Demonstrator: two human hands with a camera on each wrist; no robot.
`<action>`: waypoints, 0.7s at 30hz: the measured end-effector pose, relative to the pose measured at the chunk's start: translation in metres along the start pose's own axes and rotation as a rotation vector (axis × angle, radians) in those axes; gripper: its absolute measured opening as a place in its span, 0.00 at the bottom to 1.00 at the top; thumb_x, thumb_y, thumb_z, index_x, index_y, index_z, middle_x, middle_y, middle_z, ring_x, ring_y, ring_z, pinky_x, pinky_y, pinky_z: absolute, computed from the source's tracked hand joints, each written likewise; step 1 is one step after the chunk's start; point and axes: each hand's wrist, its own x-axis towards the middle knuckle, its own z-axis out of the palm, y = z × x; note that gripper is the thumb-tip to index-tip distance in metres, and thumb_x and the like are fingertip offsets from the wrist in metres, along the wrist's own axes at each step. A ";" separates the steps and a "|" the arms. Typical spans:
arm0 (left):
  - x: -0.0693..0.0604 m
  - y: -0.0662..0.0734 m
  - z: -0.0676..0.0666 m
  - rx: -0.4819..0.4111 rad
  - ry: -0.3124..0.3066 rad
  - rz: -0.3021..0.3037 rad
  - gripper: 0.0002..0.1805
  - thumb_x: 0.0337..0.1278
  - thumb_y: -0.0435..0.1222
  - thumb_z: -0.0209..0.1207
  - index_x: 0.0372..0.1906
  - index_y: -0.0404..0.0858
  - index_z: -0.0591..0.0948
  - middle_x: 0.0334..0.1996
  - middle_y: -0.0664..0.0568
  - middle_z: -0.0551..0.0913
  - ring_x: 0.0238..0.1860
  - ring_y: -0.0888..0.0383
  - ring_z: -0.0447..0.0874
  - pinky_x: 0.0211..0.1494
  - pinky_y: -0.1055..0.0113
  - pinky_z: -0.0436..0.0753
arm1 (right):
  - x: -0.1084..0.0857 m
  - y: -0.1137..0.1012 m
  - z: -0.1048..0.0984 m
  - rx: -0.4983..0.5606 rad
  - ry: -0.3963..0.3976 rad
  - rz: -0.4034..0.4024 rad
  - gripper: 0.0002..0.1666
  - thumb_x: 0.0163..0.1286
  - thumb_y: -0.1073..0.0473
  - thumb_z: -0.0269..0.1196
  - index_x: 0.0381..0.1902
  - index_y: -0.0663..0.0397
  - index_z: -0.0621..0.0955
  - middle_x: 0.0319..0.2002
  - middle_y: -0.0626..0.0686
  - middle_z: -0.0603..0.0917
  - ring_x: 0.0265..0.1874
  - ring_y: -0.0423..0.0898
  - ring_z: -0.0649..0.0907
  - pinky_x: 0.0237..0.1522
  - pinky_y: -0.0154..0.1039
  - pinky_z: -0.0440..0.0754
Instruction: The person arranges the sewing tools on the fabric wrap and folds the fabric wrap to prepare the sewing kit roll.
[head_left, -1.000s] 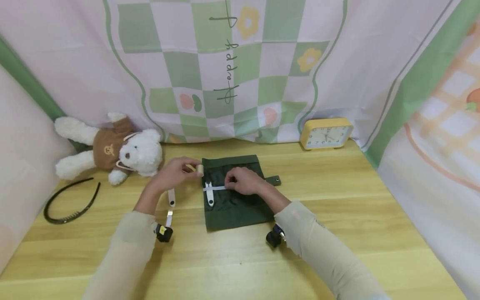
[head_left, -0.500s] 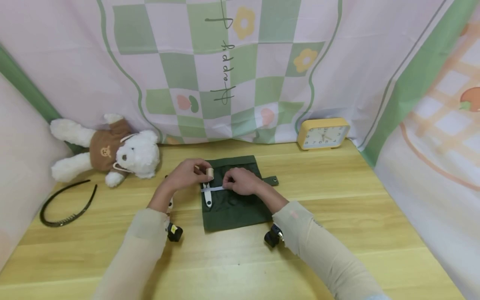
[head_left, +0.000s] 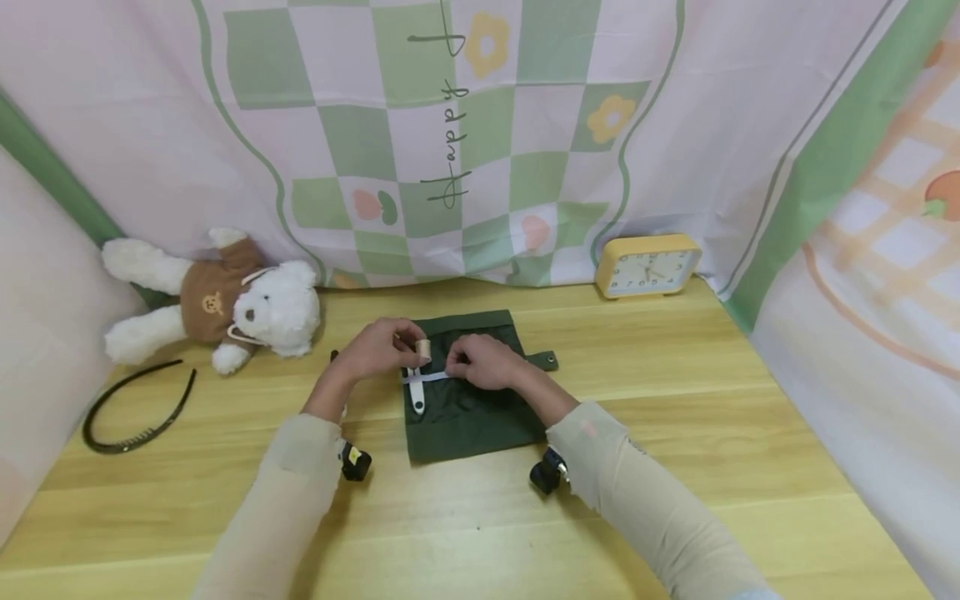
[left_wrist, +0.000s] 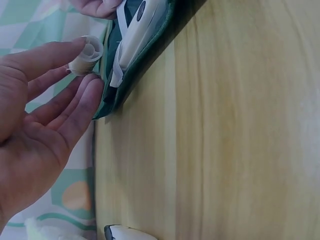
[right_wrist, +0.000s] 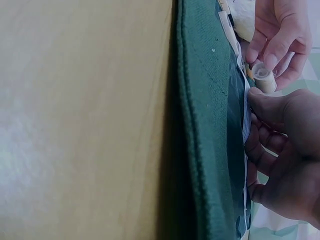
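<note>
My left hand [head_left: 377, 350] pinches a small spool of beige thread [head_left: 424, 351] between thumb and fingers, above the upper left part of a dark green fabric pouch [head_left: 457, 440]. In the left wrist view the spool's [left_wrist: 82, 66] hollow white end faces the camera. My right hand [head_left: 489, 363] pinches the white elastic band [head_left: 433, 377] that crosses the pouch, thumb and fingers close to the fabric. Under the band's left end sits a slim white tool [head_left: 417, 398] with a dark dot; its kind is unclear.
A black headband [head_left: 138, 440] and a white plush dog [head_left: 281, 308] in brown clothing lie to the left. A yellow clock [head_left: 648, 267] stands at the back right, before the curtain. Another white item [left_wrist: 131, 233] on the table is partly cut off.
My left hand has moved right with the spool, from beside the pouch's left edge to over it near the band. My right hand has stayed at the band.
</note>
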 end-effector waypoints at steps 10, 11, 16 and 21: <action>0.005 -0.005 0.006 0.049 0.020 0.009 0.16 0.61 0.33 0.69 0.50 0.31 0.81 0.43 0.43 0.85 0.42 0.50 0.85 0.44 0.57 0.83 | 0.000 -0.001 0.001 0.006 -0.003 -0.005 0.08 0.78 0.60 0.60 0.39 0.54 0.85 0.35 0.47 0.83 0.31 0.42 0.78 0.41 0.40 0.77; 0.005 -0.005 0.007 0.053 0.018 0.006 0.16 0.61 0.33 0.69 0.50 0.31 0.81 0.43 0.43 0.85 0.42 0.50 0.85 0.44 0.57 0.83 | 0.000 -0.001 0.001 0.013 -0.003 -0.005 0.09 0.78 0.60 0.59 0.39 0.54 0.85 0.35 0.47 0.83 0.31 0.42 0.78 0.40 0.40 0.77; 0.007 -0.004 0.010 0.096 0.014 0.007 0.15 0.60 0.33 0.70 0.49 0.32 0.81 0.42 0.43 0.85 0.41 0.50 0.85 0.43 0.58 0.83 | 0.000 0.000 0.000 0.030 0.001 -0.011 0.09 0.79 0.60 0.58 0.41 0.55 0.84 0.37 0.48 0.83 0.33 0.43 0.78 0.42 0.41 0.77; 0.010 -0.004 0.012 0.147 0.011 0.021 0.15 0.59 0.34 0.71 0.48 0.35 0.82 0.42 0.46 0.85 0.40 0.52 0.84 0.42 0.59 0.83 | 0.001 0.001 -0.002 0.039 0.002 -0.018 0.08 0.79 0.60 0.58 0.41 0.55 0.84 0.39 0.49 0.83 0.35 0.43 0.79 0.44 0.41 0.78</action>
